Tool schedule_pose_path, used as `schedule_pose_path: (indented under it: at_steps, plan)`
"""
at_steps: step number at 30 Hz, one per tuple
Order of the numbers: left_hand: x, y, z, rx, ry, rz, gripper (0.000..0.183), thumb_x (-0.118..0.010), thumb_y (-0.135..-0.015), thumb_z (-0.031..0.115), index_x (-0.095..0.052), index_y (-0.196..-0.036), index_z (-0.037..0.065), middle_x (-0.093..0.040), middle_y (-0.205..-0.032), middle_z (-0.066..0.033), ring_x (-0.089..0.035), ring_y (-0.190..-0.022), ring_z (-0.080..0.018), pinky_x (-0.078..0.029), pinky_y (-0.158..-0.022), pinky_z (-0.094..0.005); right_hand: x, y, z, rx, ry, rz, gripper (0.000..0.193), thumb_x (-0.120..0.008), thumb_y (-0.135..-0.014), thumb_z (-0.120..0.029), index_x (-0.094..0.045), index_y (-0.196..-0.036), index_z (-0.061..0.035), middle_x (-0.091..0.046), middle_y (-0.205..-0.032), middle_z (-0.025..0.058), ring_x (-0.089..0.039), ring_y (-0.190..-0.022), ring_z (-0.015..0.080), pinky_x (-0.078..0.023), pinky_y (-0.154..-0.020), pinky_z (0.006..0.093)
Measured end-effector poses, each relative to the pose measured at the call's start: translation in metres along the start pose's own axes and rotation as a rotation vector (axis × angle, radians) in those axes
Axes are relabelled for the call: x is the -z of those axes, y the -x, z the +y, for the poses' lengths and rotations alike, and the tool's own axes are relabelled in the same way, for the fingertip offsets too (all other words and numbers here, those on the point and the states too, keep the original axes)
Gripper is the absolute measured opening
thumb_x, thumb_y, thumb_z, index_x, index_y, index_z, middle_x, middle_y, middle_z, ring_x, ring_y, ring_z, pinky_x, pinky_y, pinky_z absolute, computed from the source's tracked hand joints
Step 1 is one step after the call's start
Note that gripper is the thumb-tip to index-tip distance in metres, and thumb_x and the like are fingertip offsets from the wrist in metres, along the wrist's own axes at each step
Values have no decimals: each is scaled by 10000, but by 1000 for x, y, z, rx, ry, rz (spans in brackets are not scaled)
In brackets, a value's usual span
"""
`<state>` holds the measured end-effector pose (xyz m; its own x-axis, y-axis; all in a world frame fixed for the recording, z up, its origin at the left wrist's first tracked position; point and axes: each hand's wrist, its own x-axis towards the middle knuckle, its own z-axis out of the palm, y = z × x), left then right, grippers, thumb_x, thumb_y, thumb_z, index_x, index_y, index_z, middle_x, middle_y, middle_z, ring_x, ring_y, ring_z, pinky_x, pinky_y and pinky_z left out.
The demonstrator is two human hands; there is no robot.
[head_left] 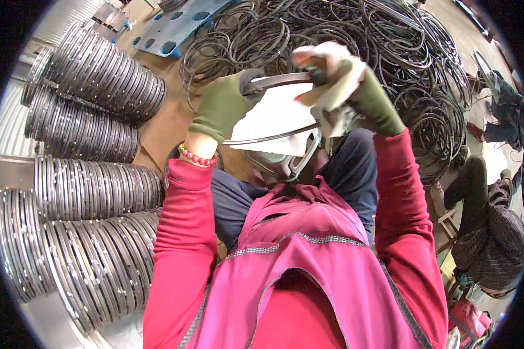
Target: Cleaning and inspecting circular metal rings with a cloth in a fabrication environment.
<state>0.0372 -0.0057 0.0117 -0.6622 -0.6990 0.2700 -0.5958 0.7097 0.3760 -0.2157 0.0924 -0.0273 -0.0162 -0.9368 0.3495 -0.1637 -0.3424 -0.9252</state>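
Observation:
A thin dark ring (282,80) is held up in front of my knees. My left hand (227,102), in an olive green glove with darker fingertips, is closed round its left side. Opposite it, my right hand (355,87), also in a green glove, is closed on a crumpled pale cloth (332,70) against the ring's right side. Motion smears the cloth and hides most of those fingers. The ring's near edge passes across a white sheet or pad (268,122) between my knees, above a grey frame (305,160).
Tall stacks of dark rings (105,72) lie on the left. Beyond my hands spreads a big tangled heap of black rings (378,35). A blue pallet (180,23) lies at the far left. On the right sits another person (489,232) in dark clothes.

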Motion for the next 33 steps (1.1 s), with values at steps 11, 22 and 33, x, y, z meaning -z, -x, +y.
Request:
schedule_pose_path:
  at_steps: [11,22,33]
  plan:
    - [1,13,-3,105,-24,53,282,-639,-742,291,-654,-1000,178,-650,-824,-106,-629,-773,-286,-491,-660,-371,14,-9,21,-127,276,39,505,-610,-692,10,-502,-1185,-10,-571,-1121,78,-545,-995,151,-429,-890,280]
    - [-8,19,-20,-170,123,141,133,-621,-695,211,-609,-779,108,-610,-739,-129,-591,-709,-323,-460,-589,-375,-128,-33,-58,63,1278,-58,238,-607,-712,-209,-570,-928,-117,-610,-899,44,-605,-888,207,-479,-693,345]
    - [11,40,-61,166,166,98,381,-594,-688,18,-647,-1032,173,-582,-667,-102,-567,-575,-162,-436,-560,-273,11,29,102,-190,-135,-71,469,-651,-705,-111,-535,-1158,-75,-617,-1049,104,-594,-961,222,-465,-849,325]
